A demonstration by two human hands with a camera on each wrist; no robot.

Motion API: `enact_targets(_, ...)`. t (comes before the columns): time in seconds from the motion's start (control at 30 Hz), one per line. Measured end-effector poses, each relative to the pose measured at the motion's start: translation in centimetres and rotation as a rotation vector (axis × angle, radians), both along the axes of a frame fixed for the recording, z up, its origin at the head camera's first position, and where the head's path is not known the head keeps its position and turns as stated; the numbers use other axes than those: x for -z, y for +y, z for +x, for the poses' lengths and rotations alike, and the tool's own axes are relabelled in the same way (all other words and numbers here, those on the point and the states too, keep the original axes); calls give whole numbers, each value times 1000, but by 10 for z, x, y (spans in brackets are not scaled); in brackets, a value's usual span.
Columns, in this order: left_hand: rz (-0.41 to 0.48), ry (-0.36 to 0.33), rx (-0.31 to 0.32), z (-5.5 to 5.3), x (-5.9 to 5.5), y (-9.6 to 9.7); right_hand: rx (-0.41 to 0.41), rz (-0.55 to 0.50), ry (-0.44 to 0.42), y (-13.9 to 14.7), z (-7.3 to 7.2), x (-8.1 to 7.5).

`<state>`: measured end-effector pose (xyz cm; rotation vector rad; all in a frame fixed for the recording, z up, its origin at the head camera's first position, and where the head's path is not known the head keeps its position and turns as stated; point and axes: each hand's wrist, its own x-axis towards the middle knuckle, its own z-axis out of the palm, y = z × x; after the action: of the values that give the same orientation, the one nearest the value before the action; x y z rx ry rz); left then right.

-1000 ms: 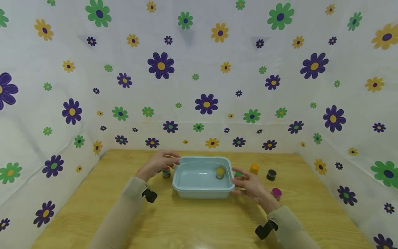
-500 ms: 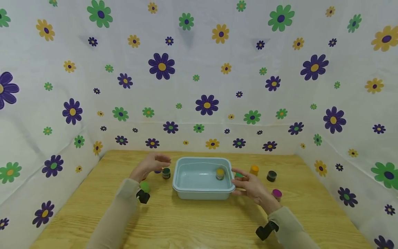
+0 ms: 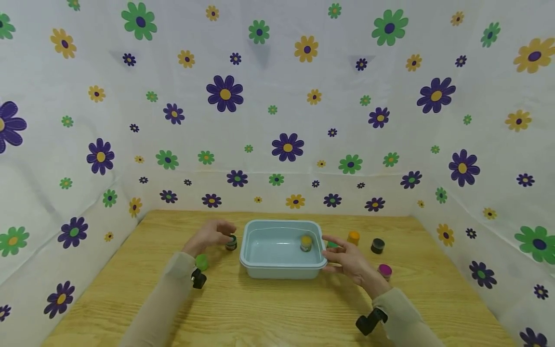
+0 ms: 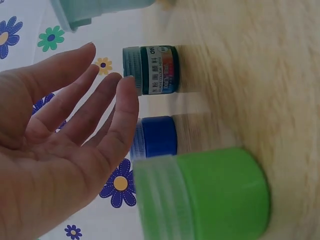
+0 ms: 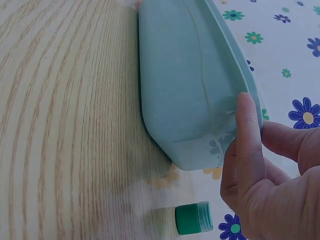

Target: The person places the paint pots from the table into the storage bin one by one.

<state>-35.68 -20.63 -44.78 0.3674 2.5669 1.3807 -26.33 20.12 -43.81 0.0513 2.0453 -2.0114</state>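
Observation:
A pale blue plastic tub (image 3: 282,272) stands mid-table in the head view, with a yellow-lidded jar (image 3: 306,243) inside. My right hand (image 3: 347,260) holds the tub's right rim between thumb and fingers; the right wrist view shows the tub wall (image 5: 175,85) beside them. To the left, my left hand (image 3: 210,236) hovers with loosely bent fingers at a dark green paint jar (image 3: 231,243), holding nothing. In the left wrist view its fingertips are close to that labelled jar (image 4: 160,70); I cannot tell whether they touch. A blue jar (image 4: 160,136) and a light green jar (image 4: 220,195) stand nearby.
Right of the tub are an orange jar (image 3: 353,237), a black jar (image 3: 377,246), a magenta-lidded jar (image 3: 384,271) and a green jar (image 5: 187,219) partly behind my right hand. Flower-printed sheeting (image 3: 277,120) encloses the wooden table (image 3: 269,313) at back and sides.
My left hand has drawn away leftward from the tub's left rim, then lowered toward the dark green jar. The light green jar has come into view. My right hand stays on the rim.

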Motion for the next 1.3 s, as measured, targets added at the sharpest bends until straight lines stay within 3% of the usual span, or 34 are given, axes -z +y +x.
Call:
enact_targets(0.53,-118,-69,53,-1,8,3,-7,-3,6,0,1,0)
enact_targets(0.7,-128,-58,64,0,8,5,-13,-4,8,0,1,0)
enact_targets(0.93,-40,-131,57,1,6,3,-2,-7,-4,-1,2,0)
enact_targets(1.1,-47,-104,34,1,2,1,2,-5,-5,-2,1,1)
enact_targets(1.3,-12,-55,85,2,-6,-1,-11,-11,-1,-1,2,-1)
